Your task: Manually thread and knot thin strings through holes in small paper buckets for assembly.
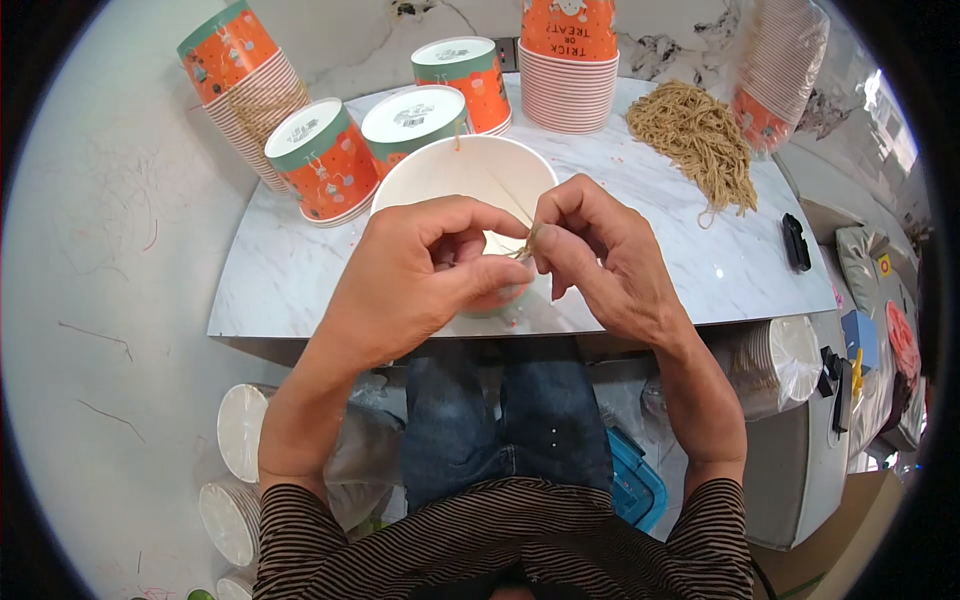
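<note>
1. Hands: raised together over the counter (640,300), fingertips nearly meeting.
2. Right hand (605,255): thumb and forefinger closed in a pinch on a thin tan cord (519,252); other fingers loosely curled.
3. Left hand (430,265): thumb and forefinger bent into a rounded arch, a gap between their tips. Cord passes at these tips; whether they grip it is hard to make out, the strand being so fine.
4. Cord: fibrous, bunched at the fingertips, just in front of a white-lined bucket (440,175). One taut-looking strand runs back across the bucket's opening.
5. Bucket: round, smooth, pale rolled rim, mouth facing up; partly hidden behind the hands. Orange outer wall shows beneath the left hand.
6. Behind and left, on the counter: three inverted buckets (335,175), tapered, orange printed walls, green bands, white disc bases.
7. Back edge: nested bucket stack (570,95), its stacked rims forming close ridges.
8. Right of it: loose heap of tan cord lengths (690,135), twisted, tangled, matte. Small black object (796,243) lies near the right edge.
9. Counter surface: white, grey-veined, marble-like, slightly glossy; front edge appears bowed.
</note>
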Demonstrator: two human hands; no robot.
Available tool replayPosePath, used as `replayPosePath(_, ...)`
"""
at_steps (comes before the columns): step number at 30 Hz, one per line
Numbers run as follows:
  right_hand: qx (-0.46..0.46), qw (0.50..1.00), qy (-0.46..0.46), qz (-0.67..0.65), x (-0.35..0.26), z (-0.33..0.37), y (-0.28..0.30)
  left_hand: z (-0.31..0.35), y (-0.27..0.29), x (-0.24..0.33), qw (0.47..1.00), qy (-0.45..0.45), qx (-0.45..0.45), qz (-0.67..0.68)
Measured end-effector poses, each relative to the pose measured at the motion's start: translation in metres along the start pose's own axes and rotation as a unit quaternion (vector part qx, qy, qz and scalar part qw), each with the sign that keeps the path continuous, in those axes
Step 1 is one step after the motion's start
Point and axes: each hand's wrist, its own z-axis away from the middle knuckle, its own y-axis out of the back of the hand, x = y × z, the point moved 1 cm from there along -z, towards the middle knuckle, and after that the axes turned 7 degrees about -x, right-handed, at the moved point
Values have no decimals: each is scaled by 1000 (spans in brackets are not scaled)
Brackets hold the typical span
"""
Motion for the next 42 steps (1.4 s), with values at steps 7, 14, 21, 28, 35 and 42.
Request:
replayPosePath(7,13,997,55,-57,8,5,-3,-3,-6,-5,990,-65,24,-121)
replayPosePath(14,97,975,112,-164,27,12,29,0,-4,-9,909,-277,74,-303)
replayPosePath(21,34,954,188,233,27,26,42,13,12,-35,917,-190,49,-348)
replayPosePath(28,83,944,145,283,15,35,44,5,17,-43,875,-321,0,-363)
replayPosePath(35,-40,929,209,303,18,44,-1,-2,-5,-37,891,-232,68,-384)
replayPosePath(42,-18,856,137,498,51,47,2,-14,-7,-38,869,-334,42,-363)
